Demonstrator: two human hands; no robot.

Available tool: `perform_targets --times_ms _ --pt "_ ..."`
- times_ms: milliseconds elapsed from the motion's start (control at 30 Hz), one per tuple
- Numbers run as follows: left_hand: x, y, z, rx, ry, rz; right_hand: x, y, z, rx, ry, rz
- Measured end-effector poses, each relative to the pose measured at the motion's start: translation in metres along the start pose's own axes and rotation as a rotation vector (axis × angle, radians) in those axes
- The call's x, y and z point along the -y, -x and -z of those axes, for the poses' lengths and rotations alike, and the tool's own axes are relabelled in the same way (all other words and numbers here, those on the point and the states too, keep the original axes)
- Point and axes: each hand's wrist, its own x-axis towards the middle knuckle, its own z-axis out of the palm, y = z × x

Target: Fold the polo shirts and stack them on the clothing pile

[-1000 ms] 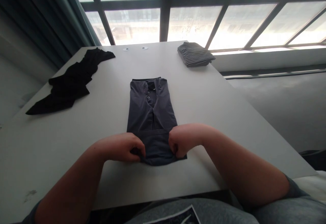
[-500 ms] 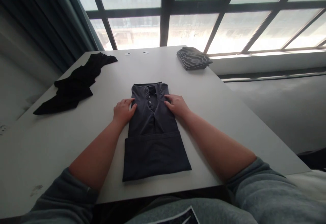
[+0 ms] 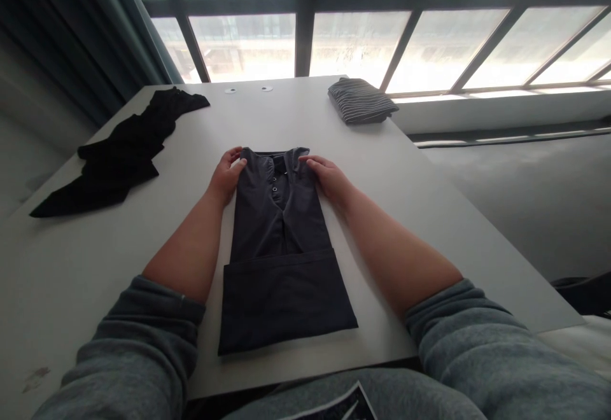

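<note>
The left hand [image 3: 228, 172] sits at the far left corner of a dark grey shirt [image 3: 281, 242], just above the middle of the frame. Its fingers are bent over the shoulder edge, but whether this grip has any cloth pinched cannot be told. The right hand [image 3: 327, 175] lies at the matching far right corner, beside the collar. Its grip is slack, with the fingers stretched out flat on the fabric and nothing held.

Both hands are level with each other and equally near the collar end, one at each corner, with the button placket between them. From the grips the rest of the shirt runs back toward the person, between the two forearms.

The shirt's long axis goes from the lower middle of the frame up to the centre, and the near end leans slightly left. The collar points away, toward the window. The near end is a band of cloth doubled up over the body, its fold lying just inside the near edge of the worktop [image 3: 429, 216]. The sides are already tucked in, so the shirt forms a narrow strip.

Well apart from it, a rumpled black garment [image 3: 119, 153] lies at the left of the frame. A folded striped garment [image 3: 360, 98] rests at the worktop's far right corner, in the upper middle. Two small round discs [image 3: 230, 91] sit near the far edge.
</note>
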Motion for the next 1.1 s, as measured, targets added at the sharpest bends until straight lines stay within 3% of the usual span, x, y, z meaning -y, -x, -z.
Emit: perform_targets --times_ms 100,167,233,500,800,1100 --pt "-0.005 -0.006 0.01 0.026 0.281 0.262 0.007 -0.007 0.01 0.082 -0.24 -0.127" --pt "-0.01 -0.009 0.017 0.104 0.325 0.404 0.01 -0.014 0.015 0.118 -0.284 -0.196" --pt "-0.013 -0.012 0.022 0.174 0.326 0.451 0.013 -0.021 0.018 0.13 -0.292 -0.217" --pt "-0.01 -0.026 0.007 0.185 0.344 0.329 0.015 -0.037 0.014 0.161 -0.296 -0.198" --pt "-0.021 -0.006 0.003 0.141 0.301 0.092 0.022 -0.03 0.006 0.115 -0.199 -0.083" --pt "-0.034 -0.002 0.004 0.088 0.301 -0.011 0.029 -0.023 -0.003 0.02 -0.162 0.054"
